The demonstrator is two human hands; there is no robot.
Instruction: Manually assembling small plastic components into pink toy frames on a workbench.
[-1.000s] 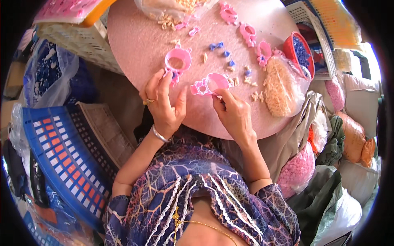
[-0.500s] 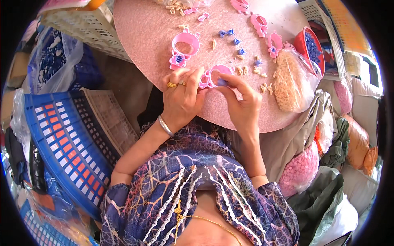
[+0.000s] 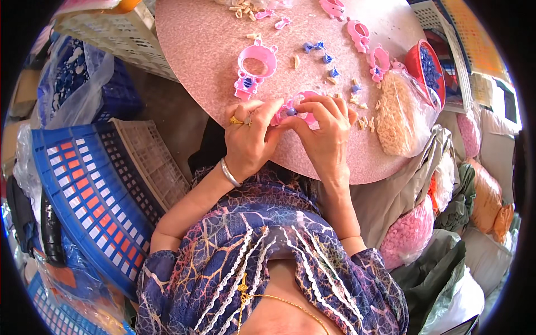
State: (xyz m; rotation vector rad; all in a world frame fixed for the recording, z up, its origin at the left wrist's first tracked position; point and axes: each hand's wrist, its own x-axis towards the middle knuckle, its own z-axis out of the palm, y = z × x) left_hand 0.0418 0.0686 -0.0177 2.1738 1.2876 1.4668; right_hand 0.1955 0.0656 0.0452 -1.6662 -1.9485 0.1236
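Note:
My left hand (image 3: 248,134) pinches the end of a pink plastic toy frame with a round ring (image 3: 279,116), at the near edge of the table. Against the frame, a small blue plastic part (image 3: 291,112) sits at the fingertips of my right hand (image 3: 325,129). Those right fingers are bent over the ring and cover much of it. Just beyond my left hand lies another pink ring frame (image 3: 241,64), with a blue part in its narrow end. Several loose blue parts (image 3: 328,58) and small cream-coloured pieces (image 3: 353,99) are scattered past my right hand.
The round pink table (image 3: 195,44) carries more pink frames (image 3: 358,34), a clear bag of cream pieces (image 3: 393,114) and a red bowl of blue parts (image 3: 411,67). A blue basket (image 3: 84,195) stands at left; a bag of pink pieces (image 3: 406,231) lies at right.
My right hand has moved left and closed in over the pink frame, bringing the blue part to the frame's narrow end. The left hand keeps its hold.

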